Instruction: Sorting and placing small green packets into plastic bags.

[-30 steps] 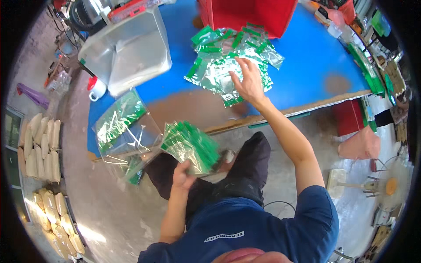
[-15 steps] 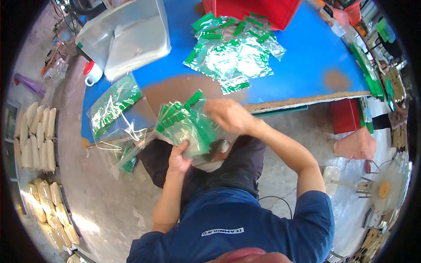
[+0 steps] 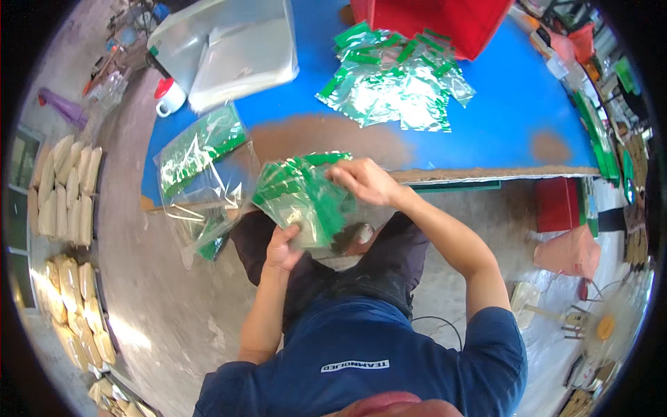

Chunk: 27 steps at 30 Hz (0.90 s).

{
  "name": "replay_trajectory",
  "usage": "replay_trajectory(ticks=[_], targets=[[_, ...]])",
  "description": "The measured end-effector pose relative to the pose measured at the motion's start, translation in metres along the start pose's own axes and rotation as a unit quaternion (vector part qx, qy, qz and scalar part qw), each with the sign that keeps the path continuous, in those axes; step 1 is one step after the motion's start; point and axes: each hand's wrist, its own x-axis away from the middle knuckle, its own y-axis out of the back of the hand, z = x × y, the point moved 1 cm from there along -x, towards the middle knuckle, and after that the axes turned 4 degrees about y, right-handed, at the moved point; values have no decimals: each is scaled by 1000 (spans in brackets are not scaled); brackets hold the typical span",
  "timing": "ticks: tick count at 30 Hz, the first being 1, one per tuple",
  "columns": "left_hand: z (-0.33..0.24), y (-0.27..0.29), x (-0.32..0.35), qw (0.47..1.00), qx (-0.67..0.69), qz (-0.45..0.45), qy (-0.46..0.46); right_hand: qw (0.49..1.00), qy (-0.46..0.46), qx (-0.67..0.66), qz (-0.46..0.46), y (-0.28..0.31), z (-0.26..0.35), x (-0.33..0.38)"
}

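Observation:
My left hand [image 3: 283, 249] grips a fanned stack of small clear plastic packets with green ends [image 3: 299, 201], its thumb lying across the clear part. At the upper right of that stack, my right hand [image 3: 365, 182] pinches the green end of a packet [image 3: 328, 158]. Just left of the stack lies a larger clear plastic bag [image 3: 205, 167] containing green-ended packets, partly hanging over the table's near edge. Farther off, a loose pile of similar packets [image 3: 399, 87] spreads on the blue table [image 3: 504, 115].
A clear plastic tub [image 3: 174, 45] holding clear sheets or bags stands at the table's far left, beside a white mug with a red top [image 3: 170, 97]. Behind the pile is a red bin [image 3: 434, 21]. A fan [image 3: 606, 326] stands at right; filled sacks [image 3: 68, 187] are stacked at left.
The view has shifted, so the table items appear farther right. The packet at the pile's near edge is gone from there. My right hand's fingers are now against the held stack's upper right.

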Motion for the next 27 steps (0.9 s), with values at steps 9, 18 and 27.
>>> replay_trajectory(ticks=[9, 18, 27], targets=[[13, 23, 8, 990, 122, 63, 14, 937, 88, 332, -61, 16, -48, -10], [22, 30, -17, 994, 112, -9, 12, 883, -18, 450, -130, 51, -51, -13], [18, 17, 6, 988, 152, -15, 15, 995, -79, 24, 55, 20, 9, -29]])
